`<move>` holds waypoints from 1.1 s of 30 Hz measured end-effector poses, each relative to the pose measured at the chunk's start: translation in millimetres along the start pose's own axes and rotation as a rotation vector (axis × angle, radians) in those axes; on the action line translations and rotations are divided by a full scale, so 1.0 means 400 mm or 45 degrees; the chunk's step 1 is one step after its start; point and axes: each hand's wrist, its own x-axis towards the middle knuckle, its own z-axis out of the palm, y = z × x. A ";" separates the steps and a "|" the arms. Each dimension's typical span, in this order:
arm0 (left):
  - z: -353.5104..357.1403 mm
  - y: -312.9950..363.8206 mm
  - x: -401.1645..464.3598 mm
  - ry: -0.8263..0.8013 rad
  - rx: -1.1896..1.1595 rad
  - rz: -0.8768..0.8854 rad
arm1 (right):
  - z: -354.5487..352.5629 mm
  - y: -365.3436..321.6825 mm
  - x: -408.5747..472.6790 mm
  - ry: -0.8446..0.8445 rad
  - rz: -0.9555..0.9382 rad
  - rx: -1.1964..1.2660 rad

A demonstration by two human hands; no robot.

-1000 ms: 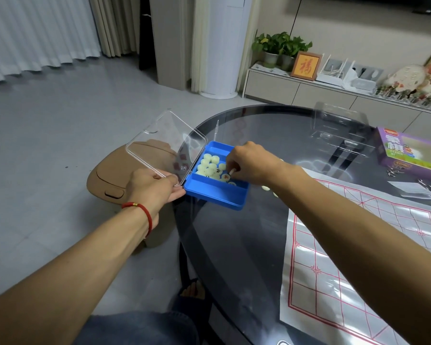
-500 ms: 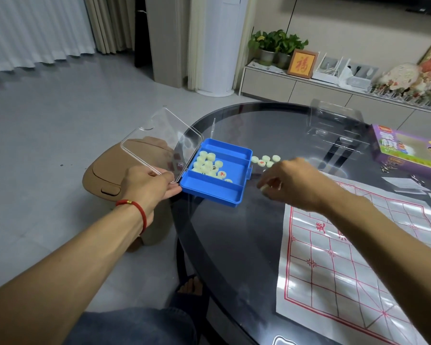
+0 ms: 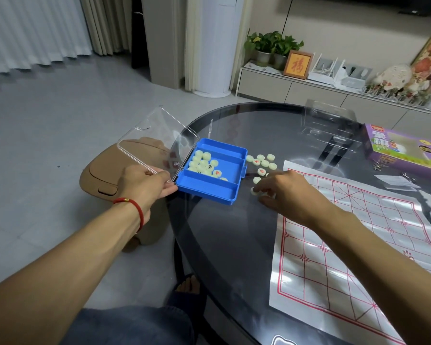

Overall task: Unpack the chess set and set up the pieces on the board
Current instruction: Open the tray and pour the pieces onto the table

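- Nearest: board point(image 3: 353, 245) unrolled flat on the glass table point(image 3: 224, 245), grid bare, no piece on it yet. Setup proper not begun, by the look of it.
- Right hand point(image 3: 286, 192) down on the glass just beside the board's far-left corner, fingers curled loosely over a piece or two point(image 3: 254, 191); whether pinched or merely touching, cannot tell.
- Left hand point(image 3: 144, 180) off the table edge, thumb and fingers closed on the clear lid point(image 3: 157, 140), holding it open.
- Blue tray point(image 3: 230, 194) at the table's left edge, with roughly a dozen pieces heaped in its middle compartment point(image 3: 204, 165); outer compartments look empty.
- Loose pieces point(image 3: 261, 161) on the glass between tray and board, some face-down.
- Farther right: purple box point(image 3: 403, 150), already emptied.
- Left to do: finish emptying the tray, then place everything on the grid.
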 end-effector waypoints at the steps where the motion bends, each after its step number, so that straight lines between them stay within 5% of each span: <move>1: 0.000 -0.001 0.002 0.001 -0.003 0.001 | 0.004 0.003 0.001 0.017 -0.001 -0.015; 9: 0.003 -0.002 0.001 0.018 0.015 0.012 | -0.016 -0.031 0.059 0.228 0.106 0.018; 12: 0.002 -0.003 0.002 0.025 0.011 0.015 | -0.021 -0.068 0.135 0.140 0.123 0.145; 18: 0.004 -0.007 0.008 0.034 0.008 0.014 | -0.013 -0.108 0.244 -0.228 0.062 -0.101; 33: 0.004 -0.005 0.003 0.019 0.014 0.025 | 0.052 -0.066 0.270 -0.139 0.065 -0.190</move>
